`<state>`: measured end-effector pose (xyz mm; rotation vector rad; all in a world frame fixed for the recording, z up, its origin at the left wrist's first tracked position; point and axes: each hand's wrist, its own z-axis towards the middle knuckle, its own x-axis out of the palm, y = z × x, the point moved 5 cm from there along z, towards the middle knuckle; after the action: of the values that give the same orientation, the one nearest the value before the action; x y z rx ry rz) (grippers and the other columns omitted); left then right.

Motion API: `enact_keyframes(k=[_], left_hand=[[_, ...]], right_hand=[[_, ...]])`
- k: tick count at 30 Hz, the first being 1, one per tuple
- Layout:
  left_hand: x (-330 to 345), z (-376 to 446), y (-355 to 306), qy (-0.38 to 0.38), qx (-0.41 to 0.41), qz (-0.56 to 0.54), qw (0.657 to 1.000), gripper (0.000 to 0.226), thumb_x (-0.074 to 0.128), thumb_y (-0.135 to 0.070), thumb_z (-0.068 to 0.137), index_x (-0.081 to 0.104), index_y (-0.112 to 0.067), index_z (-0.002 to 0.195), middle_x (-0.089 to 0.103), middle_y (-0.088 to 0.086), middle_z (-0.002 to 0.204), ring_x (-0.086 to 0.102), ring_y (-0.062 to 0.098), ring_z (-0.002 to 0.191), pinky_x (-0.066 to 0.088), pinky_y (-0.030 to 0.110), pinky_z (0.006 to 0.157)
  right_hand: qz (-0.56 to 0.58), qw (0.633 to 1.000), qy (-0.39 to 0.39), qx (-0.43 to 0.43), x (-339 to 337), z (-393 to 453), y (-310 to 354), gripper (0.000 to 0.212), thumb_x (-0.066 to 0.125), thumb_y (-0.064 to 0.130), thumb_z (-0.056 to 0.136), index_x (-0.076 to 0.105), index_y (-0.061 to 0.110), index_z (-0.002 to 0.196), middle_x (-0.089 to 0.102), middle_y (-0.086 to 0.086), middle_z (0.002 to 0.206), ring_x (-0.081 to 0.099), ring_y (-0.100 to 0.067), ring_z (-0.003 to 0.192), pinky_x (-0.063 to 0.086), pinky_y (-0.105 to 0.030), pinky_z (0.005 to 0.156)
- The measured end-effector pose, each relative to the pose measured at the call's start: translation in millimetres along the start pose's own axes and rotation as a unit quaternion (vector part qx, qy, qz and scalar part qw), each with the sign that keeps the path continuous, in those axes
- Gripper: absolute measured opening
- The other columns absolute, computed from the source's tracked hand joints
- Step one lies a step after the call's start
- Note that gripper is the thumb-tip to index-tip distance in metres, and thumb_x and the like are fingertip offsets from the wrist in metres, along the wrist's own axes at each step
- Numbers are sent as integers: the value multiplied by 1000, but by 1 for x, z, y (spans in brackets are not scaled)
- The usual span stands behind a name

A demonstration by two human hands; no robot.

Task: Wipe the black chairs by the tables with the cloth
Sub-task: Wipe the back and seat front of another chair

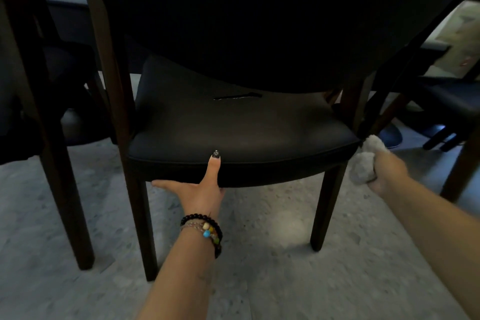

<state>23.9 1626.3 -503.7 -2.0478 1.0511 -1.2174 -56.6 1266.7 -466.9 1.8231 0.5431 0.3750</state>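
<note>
A black chair [241,127] with a padded seat and dark wooden legs stands right in front of me, its curved backrest filling the top of the view. My left hand [200,189] grips the seat's front edge, thumb on top and fingers underneath. My right hand [384,171] holds a bunched grey cloth [363,161] against the seat's right front corner, beside the right leg.
Another dark chair [39,112] stands close on the left, its leg reaching the grey speckled floor [259,280]. On the right are more dark chairs [446,104] and a round table base [389,134]. A short slit or mark [237,97] shows at the seat's rear.
</note>
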Motion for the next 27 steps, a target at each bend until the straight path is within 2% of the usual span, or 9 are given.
enact_keyframes(k=[3,7,9,13,18,20,22,23,27], left_hand=[[-1,1,1,0,9,10,1000,129,79,-28,77,-34,-50,136,22,5,157,48,31,128,55,36,77],[-1,2,1,1,20,18,1000,128,78,-29,76,-32,-49,138,23,-1,154,45,29,130,56,35,72],[-4,5,3,-9,36,18,999,128,79,-29,75,-29,-48,141,24,-2,154,42,29,133,54,46,86],[-4,10,6,-12,43,24,999,128,79,-29,76,-30,-45,141,26,-1,153,42,28,133,44,55,100],[-2,11,7,-24,59,51,997,133,81,-36,71,-32,-42,141,29,-2,152,42,26,133,41,56,105],[-3,11,7,-23,60,63,996,134,81,-40,70,-33,-40,140,27,-3,154,38,25,135,38,56,107],[-2,7,4,-23,49,87,995,135,80,-44,69,-34,-38,140,23,-2,156,34,27,138,37,55,108],[-4,6,2,-31,40,104,993,134,80,-46,70,-33,-36,142,22,0,157,33,28,139,36,54,109],[-16,-7,-4,-54,-41,167,984,99,78,-52,65,33,-21,147,44,10,145,46,32,128,38,50,107]], right_hand=[[160,980,96,63,35,-19,-21,61,35,60,98,41,24,50,35,9,42,31,-8,33,26,-19,43],[204,975,79,26,49,-45,-39,22,43,45,101,53,30,90,39,5,54,36,-11,42,34,-27,50],[182,982,57,-1,40,-48,-41,13,46,32,102,56,28,110,47,4,58,44,-12,47,40,-34,58],[195,979,42,38,41,-35,-8,36,43,38,100,45,21,68,42,7,46,39,-10,37,32,-24,45],[204,974,63,76,62,-65,-21,48,41,43,100,42,21,57,40,1,51,36,-12,33,27,-20,36],[183,979,64,67,59,-88,-25,41,45,26,102,61,18,65,60,-2,67,60,-9,51,54,-28,54],[168,979,86,76,54,-103,-26,22,47,12,100,67,19,95,66,0,97,64,-14,88,52,-47,92],[165,977,109,81,53,-109,-24,23,47,8,97,66,20,106,66,-2,106,64,-18,95,50,-51,96],[165,951,231,121,67,-146,-20,34,56,11,91,62,21,123,70,-12,112,70,-29,94,60,-45,71]])
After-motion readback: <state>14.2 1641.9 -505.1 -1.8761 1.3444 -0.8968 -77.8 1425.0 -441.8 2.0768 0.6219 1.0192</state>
